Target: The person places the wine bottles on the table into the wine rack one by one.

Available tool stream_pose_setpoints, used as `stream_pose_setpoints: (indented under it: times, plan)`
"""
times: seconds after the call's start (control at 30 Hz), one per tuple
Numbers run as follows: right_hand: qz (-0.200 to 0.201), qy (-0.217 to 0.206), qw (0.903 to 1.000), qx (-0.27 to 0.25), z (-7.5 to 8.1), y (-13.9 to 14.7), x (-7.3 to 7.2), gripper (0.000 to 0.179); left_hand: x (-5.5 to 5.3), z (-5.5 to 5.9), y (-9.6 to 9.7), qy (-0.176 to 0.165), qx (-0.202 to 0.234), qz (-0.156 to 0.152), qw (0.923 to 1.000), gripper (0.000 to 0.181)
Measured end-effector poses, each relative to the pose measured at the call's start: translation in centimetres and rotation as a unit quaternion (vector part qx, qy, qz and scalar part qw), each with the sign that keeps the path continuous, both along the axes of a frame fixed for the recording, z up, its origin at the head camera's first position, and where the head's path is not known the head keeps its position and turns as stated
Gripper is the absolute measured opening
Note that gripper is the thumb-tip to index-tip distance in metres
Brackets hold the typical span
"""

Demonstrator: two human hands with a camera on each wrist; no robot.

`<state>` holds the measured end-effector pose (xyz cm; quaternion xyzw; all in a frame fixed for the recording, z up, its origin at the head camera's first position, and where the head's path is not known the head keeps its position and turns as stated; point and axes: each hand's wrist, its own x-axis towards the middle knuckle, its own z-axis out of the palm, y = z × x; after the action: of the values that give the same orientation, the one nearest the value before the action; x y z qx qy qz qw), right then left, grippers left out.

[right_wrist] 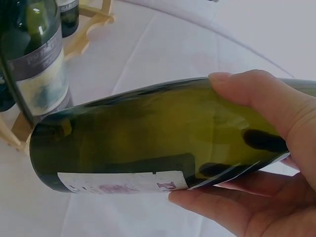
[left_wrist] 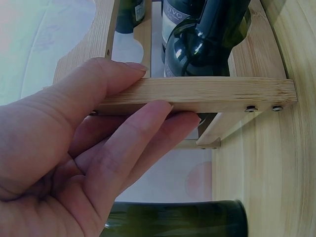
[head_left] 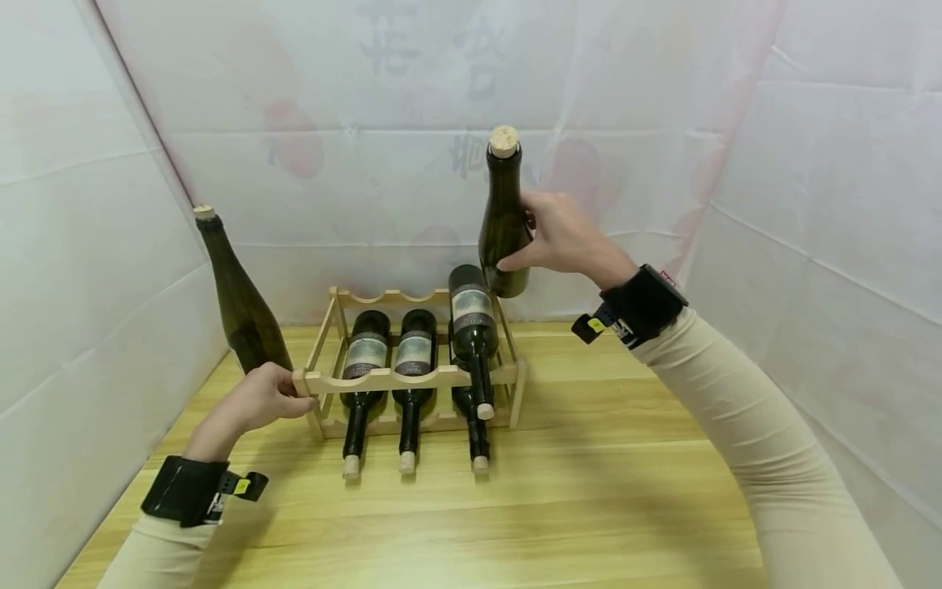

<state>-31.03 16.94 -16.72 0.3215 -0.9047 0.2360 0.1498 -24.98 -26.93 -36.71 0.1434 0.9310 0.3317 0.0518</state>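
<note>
My right hand point(head_left: 567, 233) grips a green wine bottle point(head_left: 502, 233) by its upper body, cork end up, above the right rear of a wooden wine rack point(head_left: 383, 379). In the right wrist view, thumb and fingers wrap that bottle point(right_wrist: 128, 138), and a pale label shows on its side. My left hand point(head_left: 253, 405) pinches the rack's front left post point(left_wrist: 207, 94) between thumb and fingers. Two dark bottles, the left one point(head_left: 365, 352) and the middle one point(head_left: 414, 352), lie low in the rack with corks forward. An upper bottle point(head_left: 473, 307) rests above a lower right bottle point(head_left: 478, 442), partly hiding it.
Another corked green bottle point(head_left: 246, 311) stands left of the rack, just behind my left hand. The rack sits on a wood-grain table point(head_left: 589, 474). White sheeting point(head_left: 368, 180) hangs behind and along both sides.
</note>
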Motion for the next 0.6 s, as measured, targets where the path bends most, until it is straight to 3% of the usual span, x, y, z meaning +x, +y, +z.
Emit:
stream_pose_setpoints:
  times: [0.4,0.6]
  plan:
    - [0.051,-0.018,0.9985,0.004,0.1,-3.0,-0.2,0.073,0.0,0.1,0.1,0.005,-0.001,-0.001,1.0000,0.018]
    - [0.066,0.005,0.9975,0.026,0.3,-4.9,-0.6,0.084,-0.1,0.1,0.2,0.013,-0.004,0.000,0.9999,0.017]
